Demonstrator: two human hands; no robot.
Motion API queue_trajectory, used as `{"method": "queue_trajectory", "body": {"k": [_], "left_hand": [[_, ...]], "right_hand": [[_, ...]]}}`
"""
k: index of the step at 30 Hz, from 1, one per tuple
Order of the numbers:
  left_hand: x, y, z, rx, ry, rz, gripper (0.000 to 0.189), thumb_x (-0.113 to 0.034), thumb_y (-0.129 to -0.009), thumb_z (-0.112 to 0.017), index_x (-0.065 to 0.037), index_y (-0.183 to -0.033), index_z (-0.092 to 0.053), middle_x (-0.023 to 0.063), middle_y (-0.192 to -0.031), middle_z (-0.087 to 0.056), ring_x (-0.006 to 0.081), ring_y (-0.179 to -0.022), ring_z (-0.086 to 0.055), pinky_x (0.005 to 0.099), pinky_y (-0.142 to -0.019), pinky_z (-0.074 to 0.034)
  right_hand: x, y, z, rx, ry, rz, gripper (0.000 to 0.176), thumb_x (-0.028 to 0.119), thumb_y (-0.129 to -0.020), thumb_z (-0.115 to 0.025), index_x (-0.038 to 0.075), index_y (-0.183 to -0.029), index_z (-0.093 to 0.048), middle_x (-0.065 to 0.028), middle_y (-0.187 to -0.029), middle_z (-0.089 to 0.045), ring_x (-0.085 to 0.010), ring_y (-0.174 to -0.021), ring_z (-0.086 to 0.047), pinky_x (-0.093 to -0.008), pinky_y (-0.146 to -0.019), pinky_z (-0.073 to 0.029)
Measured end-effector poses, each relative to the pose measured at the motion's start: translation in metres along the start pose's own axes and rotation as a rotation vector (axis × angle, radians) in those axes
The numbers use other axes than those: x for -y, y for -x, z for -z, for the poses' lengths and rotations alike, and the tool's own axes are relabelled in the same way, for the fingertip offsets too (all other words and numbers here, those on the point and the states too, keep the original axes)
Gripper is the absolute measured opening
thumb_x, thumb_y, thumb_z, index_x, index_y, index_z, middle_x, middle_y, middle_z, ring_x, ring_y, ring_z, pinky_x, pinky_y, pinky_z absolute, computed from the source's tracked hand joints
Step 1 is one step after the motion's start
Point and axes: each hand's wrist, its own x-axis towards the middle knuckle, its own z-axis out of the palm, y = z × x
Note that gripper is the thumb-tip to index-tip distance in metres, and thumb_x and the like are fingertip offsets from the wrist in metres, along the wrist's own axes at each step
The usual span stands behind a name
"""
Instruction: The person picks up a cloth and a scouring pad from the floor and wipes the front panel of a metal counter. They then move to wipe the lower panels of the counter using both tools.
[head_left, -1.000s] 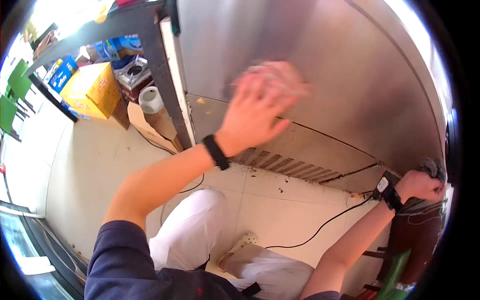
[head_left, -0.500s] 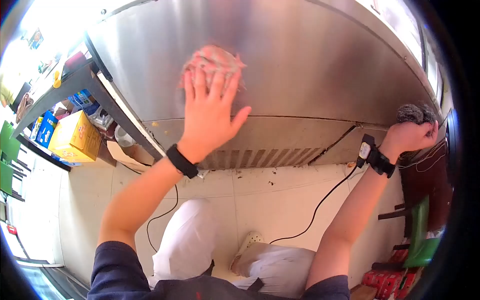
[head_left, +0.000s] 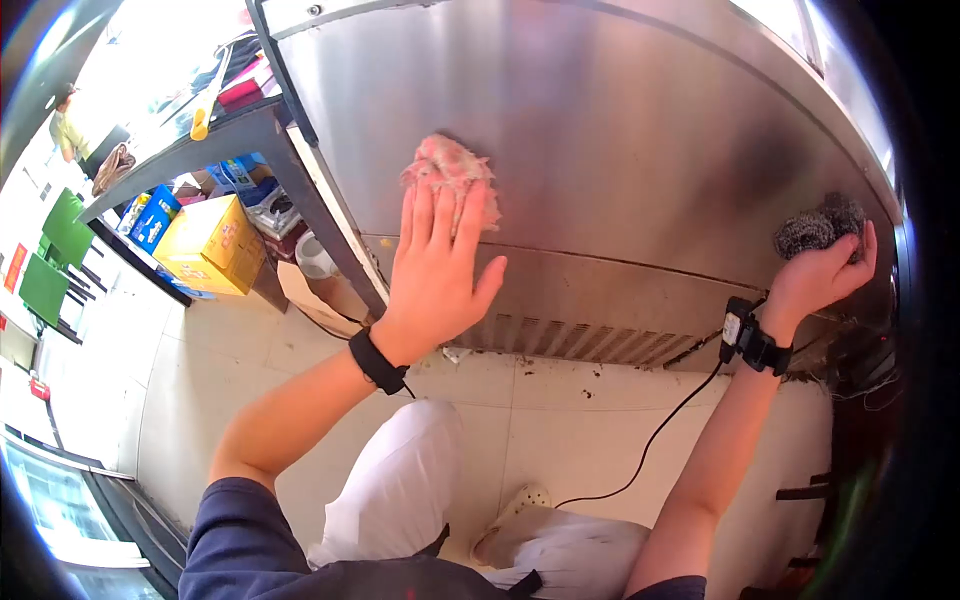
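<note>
My left hand (head_left: 442,265) lies with stretched fingers on a crumpled pink cloth (head_left: 452,170), holding it against the upright stainless steel panel (head_left: 610,140). The thumb sticks out to the right, off the cloth. At the panel's right end, my right hand (head_left: 825,270) has its fingers curled around a dark grey steel wool scourer (head_left: 805,234). The scourer bunches in two clumps, and the palm hides part of it. Each wrist wears a black band; the right one carries a small device with a cable.
Left of the panel stands a dark-framed table (head_left: 270,140) with a yellow carton (head_left: 212,245) and blue boxes beneath. Vent slots (head_left: 580,340) run along the panel's bottom. A black cable (head_left: 650,440) crosses the tiled floor. Green chairs (head_left: 60,260) and another person (head_left: 75,130) are at far left.
The view has turned to the right-hand side slightly, showing more at left. My left hand and the pink cloth sit lower on the panel. Both hands keep their hold.
</note>
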Motion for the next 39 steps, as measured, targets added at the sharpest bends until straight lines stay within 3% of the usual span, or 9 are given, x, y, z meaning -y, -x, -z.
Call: {"method": "queue_trajectory", "body": {"k": [7,14,17,20,22,23,26,29,39], "left_hand": [[0.01,-0.004,0.002,-0.036,0.006,-0.002,0.085,-0.026,-0.089,-0.072,0.004,-0.157,-0.03,0.0325,-0.154,-0.035,0.0604,-0.141,-0.028,0.0635,-0.118,-0.026],[-0.011,-0.074,0.008,-0.15,0.034,-0.166,0.08,-0.027,-0.086,-0.072,0.0,-0.153,-0.037,0.0302,-0.143,-0.043,0.0579,-0.136,-0.035,0.0637,-0.116,-0.03],[-0.032,-0.125,0.029,-0.191,0.085,-0.289,0.083,-0.027,-0.09,-0.071,0.002,-0.157,-0.031,0.0335,-0.158,-0.031,0.0625,-0.143,-0.024,0.0648,-0.12,-0.021],[-0.05,-0.174,0.051,-0.335,0.015,-0.373,0.081,-0.028,-0.09,-0.07,-0.001,-0.157,-0.034,0.0283,-0.159,-0.035,0.0562,-0.147,-0.023,0.0611,-0.122,-0.02],[-0.054,-0.204,0.056,-0.406,-0.138,-0.44,0.074,-0.03,-0.089,-0.068,0.0,-0.15,-0.042,0.0256,-0.147,-0.045,0.0508,-0.145,-0.031,0.0608,-0.123,-0.019],[-0.053,-0.216,0.052,-0.449,-0.173,-0.434,0.074,-0.036,-0.089,-0.069,0.0,-0.149,-0.044,0.0202,-0.144,-0.051,0.044,-0.139,-0.04,0.0568,-0.12,-0.026],[-0.06,-0.225,0.056,-0.306,-0.237,-0.334,0.069,-0.035,-0.091,-0.07,-0.004,-0.148,-0.047,0.0142,-0.134,-0.058,0.0377,-0.125,-0.05,0.0512,-0.112,-0.034],[-0.057,-0.227,0.057,-0.332,-0.254,-0.352,0.066,-0.037,-0.092,-0.07,-0.005,-0.145,-0.049,0.0099,-0.119,-0.061,0.033,-0.112,-0.054,0.0484,-0.103,-0.038],[-0.055,-0.232,0.041,-0.388,-0.324,-0.226,0.054,-0.037,-0.097,-0.065,-0.011,-0.142,-0.054,0.0096,-0.115,-0.062,0.0303,-0.111,-0.055,0.0467,-0.103,-0.037]], "right_hand": [[-0.02,-0.011,0.008,-0.059,0.043,-0.004,0.034,0.015,-0.107,-0.044,-0.004,-0.135,-0.051,-0.017,-0.138,-0.051,-0.0269,-0.122,-0.054,-0.0369,-0.105,-0.044],[-0.015,-0.034,0.02,-0.176,0.004,-0.113,0.033,0.013,-0.107,-0.044,-0.003,-0.135,-0.051,-0.0159,-0.138,-0.052,-0.0253,-0.119,-0.055,-0.036,-0.105,-0.044],[-0.013,-0.05,0.038,-0.206,-0.008,-0.082,0.032,0.013,-0.108,-0.044,-0.002,-0.135,-0.052,-0.0148,-0.136,-0.053,-0.0237,-0.119,-0.055,-0.0356,-0.104,-0.044],[-0.004,-0.062,0.056,-0.242,-0.032,-0.111,0.032,0.014,-0.108,-0.045,-0.002,-0.134,-0.053,-0.0148,-0.136,-0.053,-0.024,-0.119,-0.056,-0.0357,-0.105,-0.044],[-0.007,-0.07,0.07,-0.27,-0.015,-0.071,0.032,0.014,-0.108,-0.045,-0.002,-0.134,-0.054,-0.0152,-0.136,-0.053,-0.0247,-0.122,-0.055,-0.0361,-0.106,-0.042],[-0.007,-0.073,0.079,-0.261,0.042,-0.052,0.032,0.014,-0.108,-0.045,-0.002,-0.134,-0.053,-0.0144,-0.137,-0.053,-0.0241,-0.122,-0.055,-0.0361,-0.107,-0.043],[0.002,-0.079,0.094,-0.257,0.136,-0.042,0.032,0.014,-0.107,-0.045,-0.002,-0.133,-0.055,-0.0161,-0.137,-0.054,-0.0272,-0.126,-0.053,-0.0378,-0.111,-0.038],[-0.009,-0.083,0.111,-0.21,0.288,0.034,0.03,0.013,-0.107,-0.045,-0.001,-0.132,-0.055,-0.0158,-0.135,-0.057,-0.0273,-0.125,-0.054,-0.0372,-0.11,-0.039],[-0.097,-0.045,0.125,-0.022,0.279,-0.082,0.028,0.01,-0.106,-0.046,0.001,-0.132,-0.052,-0.014,-0.13,-0.057,-0.0256,-0.118,-0.055,-0.0362,-0.106,-0.04]]}}
